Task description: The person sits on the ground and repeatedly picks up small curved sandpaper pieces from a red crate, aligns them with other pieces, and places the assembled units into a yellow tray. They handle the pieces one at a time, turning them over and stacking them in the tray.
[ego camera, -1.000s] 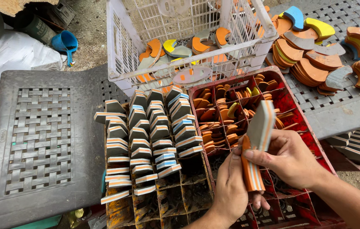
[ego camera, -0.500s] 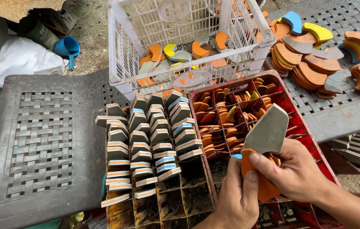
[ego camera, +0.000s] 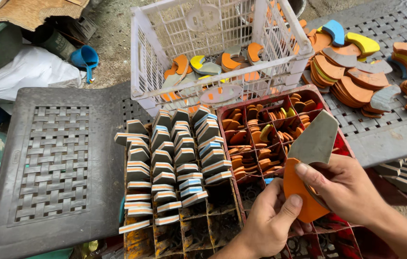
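Foam piece (ego camera: 311, 163) betw. left hand (ego camera: 270, 223) & right hand (ego camera: 344, 184), above red crate (ego camera: 280, 100).

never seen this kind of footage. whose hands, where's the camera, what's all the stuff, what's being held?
One camera, worn on a person's head, looks down at their own bare hands. The left hand and right hand together hold a stack of flat foam pieces, grey on top, orange beneath. Below them sits a red divided crate of orange pieces. Beside it, wedge pieces stand in rows in a dark crate. Behind is a white basket; at right, loose curved pieces lie on a grey plastic surface.
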